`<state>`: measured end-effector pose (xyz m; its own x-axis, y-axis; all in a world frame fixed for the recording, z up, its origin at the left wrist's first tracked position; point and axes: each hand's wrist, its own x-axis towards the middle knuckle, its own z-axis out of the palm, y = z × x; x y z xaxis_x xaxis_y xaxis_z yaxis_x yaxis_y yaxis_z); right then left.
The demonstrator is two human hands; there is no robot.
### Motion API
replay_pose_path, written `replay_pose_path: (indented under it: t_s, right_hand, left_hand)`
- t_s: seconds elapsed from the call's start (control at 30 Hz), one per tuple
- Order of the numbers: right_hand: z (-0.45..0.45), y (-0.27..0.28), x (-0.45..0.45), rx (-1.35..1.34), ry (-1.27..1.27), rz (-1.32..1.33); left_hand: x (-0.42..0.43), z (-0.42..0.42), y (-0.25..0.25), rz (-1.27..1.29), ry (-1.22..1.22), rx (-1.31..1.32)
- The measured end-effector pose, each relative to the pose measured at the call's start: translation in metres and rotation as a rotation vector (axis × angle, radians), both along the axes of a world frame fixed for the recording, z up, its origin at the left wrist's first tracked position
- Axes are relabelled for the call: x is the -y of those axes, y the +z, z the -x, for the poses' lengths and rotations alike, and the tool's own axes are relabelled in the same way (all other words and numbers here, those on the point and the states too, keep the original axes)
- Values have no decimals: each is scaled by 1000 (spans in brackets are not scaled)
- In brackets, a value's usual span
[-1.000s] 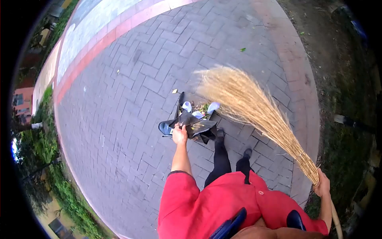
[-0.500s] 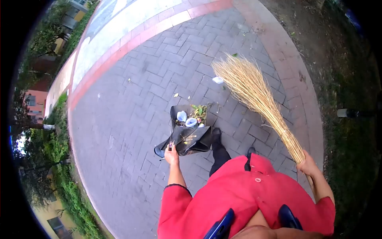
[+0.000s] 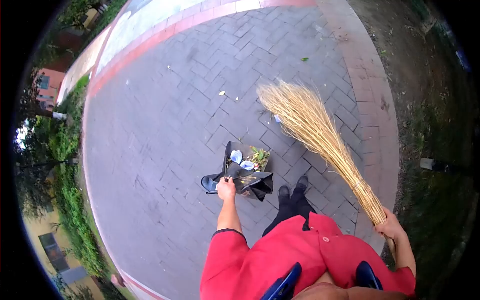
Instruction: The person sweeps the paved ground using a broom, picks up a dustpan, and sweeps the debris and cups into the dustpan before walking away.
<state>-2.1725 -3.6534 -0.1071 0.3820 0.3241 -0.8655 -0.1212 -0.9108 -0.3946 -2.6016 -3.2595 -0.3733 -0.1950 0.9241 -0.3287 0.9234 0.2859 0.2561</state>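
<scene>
My right hand (image 3: 391, 226) grips the bound end of a long straw broom (image 3: 332, 140), whose bristles fan out over the paving. Part of a small bluish-white scrap (image 3: 277, 118) shows at the bristles' edge. My left hand (image 3: 226, 188) is closed around the handle of a black, bag-like dustpan (image 3: 256, 185), held low in front of me. Inside lie crumpled blue-and-white pieces (image 3: 236, 156) and green and yellow leaves (image 3: 259, 155). A grey-blue part (image 3: 209, 183) sticks out on the dustpan's left side.
Grey paving bricks (image 3: 165, 150) surround my dark shoes (image 3: 284, 191). A yellow leaf (image 3: 221, 93) and a green leaf (image 3: 304, 59) lie ahead. A reddish border (image 3: 370, 115) runs along the right, with bare soil (image 3: 400, 65) beyond. Bushes (image 3: 75, 200) line the left side.
The broom's bristles have swept slightly left and nearer to me, now largely covering the bluish-white scrap. I have stepped forward, bringing my feet together. The dustpan sits a little further right in view.
</scene>
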Motion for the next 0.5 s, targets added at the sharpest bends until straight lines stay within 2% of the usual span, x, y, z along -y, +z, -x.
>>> replay_pose_path:
  t_s: [0.07,0.17,0.2,0.33,0.43,0.5]
  right_hand:
    - [3,-9,10,138,32,47]
    - [0,-29,29,346,185,-18]
    - [10,-18,9,484,259,-30]
    - [23,-4,-4,615,589,168]
    - [27,14,32,621,670,140]
    - [37,33,71,700,734,227]
  left_hand:
    - [5,-6,-23,41,-24,-8]
    - [19,1,-45,104,-29,1]
    - [23,2,-52,106,-38,16]
    - [35,-7,-61,125,-127,27]
    - [34,-30,-58,145,-82,-17]
    - [31,-30,-61,162,-55,23]
